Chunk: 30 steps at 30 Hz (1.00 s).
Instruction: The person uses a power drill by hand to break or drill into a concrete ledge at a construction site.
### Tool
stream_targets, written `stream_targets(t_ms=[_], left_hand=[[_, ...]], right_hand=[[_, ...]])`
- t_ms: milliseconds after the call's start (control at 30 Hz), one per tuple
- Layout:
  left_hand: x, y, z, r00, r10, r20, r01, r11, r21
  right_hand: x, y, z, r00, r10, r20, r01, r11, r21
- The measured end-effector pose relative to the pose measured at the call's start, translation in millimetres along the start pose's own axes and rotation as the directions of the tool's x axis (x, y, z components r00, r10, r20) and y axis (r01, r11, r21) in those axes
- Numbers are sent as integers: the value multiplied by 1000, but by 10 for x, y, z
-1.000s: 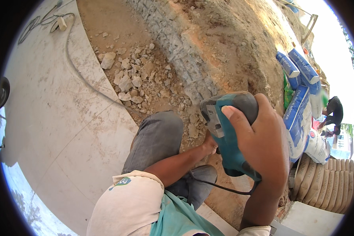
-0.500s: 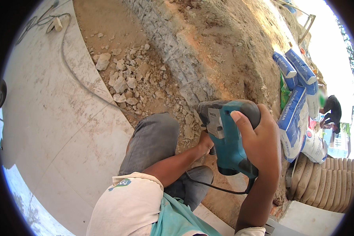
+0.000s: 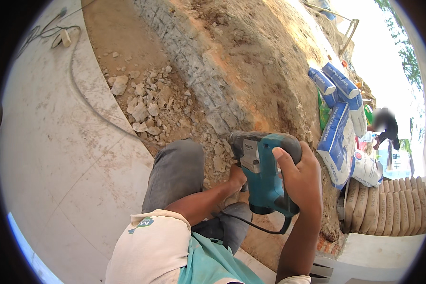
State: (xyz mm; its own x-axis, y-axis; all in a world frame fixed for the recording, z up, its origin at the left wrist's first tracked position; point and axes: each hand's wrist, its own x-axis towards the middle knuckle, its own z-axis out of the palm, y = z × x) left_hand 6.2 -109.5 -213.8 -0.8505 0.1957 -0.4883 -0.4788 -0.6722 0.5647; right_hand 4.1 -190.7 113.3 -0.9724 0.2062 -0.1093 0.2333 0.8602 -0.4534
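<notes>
A teal and black demolition hammer [image 3: 262, 182] is held in front of me, its dark front end toward a rough grey concrete strip [image 3: 189, 71]. My right hand [image 3: 302, 180] is closed round its rear handle, thumb lying along the top. Under the front housing, my left hand [image 3: 237, 177] grips the side handle, partly hidden by the tool. The bit's tip cannot be made out. A black power cord [image 3: 255, 228] loops from the handle's base toward my legs. Broken concrete chunks [image 3: 149, 102] lie on the soil beside the strip.
A pale slab [image 3: 47, 151] spreads at left, crossed by a grey cable [image 3: 80, 90]. An earth bank [image 3: 270, 71] rises beyond the strip. Blue and white mortar bags [image 3: 333, 142] and stacked brown sacks [image 3: 388, 208] stand at right. Another person [image 3: 388, 125] bends over beyond them.
The hammer and both hands sit slightly lower and further left in view. The surroundings have shifted left too, as the view turned. Both grips are the same.
</notes>
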Motion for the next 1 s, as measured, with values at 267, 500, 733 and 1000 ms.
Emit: stream_targets(t_ms=[267, 500, 733, 1000], left_hand=[[-217, 511, 21, 996, 51, 76, -46, 997, -65], [441, 1, -98, 995, 64, 74, -42, 964, -262], [330, 770, -28, 980, 64, 186, 38, 865, -500], [401, 1180, 7, 978, 58, 202, 80, 785, -614]], right_hand=[[-356, -40, -149, 988, -141, -58, 146, 985, 92], [-167, -324, 251, 961, -277, 27, 278, 947, -161], [320, -745, 293, 948, -290, 132, 313, 924, -221], [774, -1200, 515, 871, -327, 366, 459, 806, -373]])
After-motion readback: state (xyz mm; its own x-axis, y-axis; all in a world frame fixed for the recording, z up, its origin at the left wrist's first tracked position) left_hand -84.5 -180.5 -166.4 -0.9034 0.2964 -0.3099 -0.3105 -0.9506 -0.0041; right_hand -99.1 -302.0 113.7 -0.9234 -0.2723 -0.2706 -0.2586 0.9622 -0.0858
